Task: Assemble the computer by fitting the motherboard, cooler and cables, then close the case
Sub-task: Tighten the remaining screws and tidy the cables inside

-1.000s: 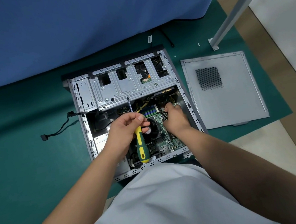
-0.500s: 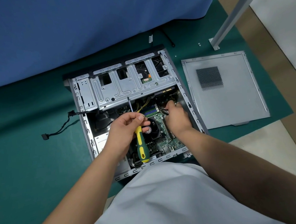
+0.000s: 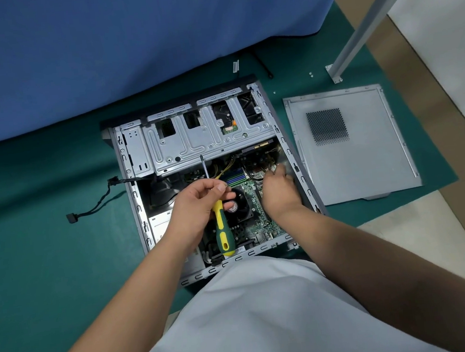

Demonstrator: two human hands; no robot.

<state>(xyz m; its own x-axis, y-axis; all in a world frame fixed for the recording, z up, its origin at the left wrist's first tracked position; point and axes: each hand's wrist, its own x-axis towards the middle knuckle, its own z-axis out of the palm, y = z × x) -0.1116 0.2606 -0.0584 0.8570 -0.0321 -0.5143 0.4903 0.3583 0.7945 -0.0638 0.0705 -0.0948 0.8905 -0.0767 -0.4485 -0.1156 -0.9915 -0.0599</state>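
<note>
Green mat (image 3: 51, 278) under open case (image 3: 299, 175); left hand (image 3: 197, 207) gripping screwdriver (image 3: 221, 228); right hand (image 3: 279, 191) on motherboard (image 3: 264, 224), grip unclear

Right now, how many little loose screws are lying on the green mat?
3 that I can see: two close together near the foot of the metal post, and one just off the case's far right corner. More may be hidden.

drive cage (image 3: 208, 138) roofs case's (image 3: 136, 202) far half, near half open above
</note>
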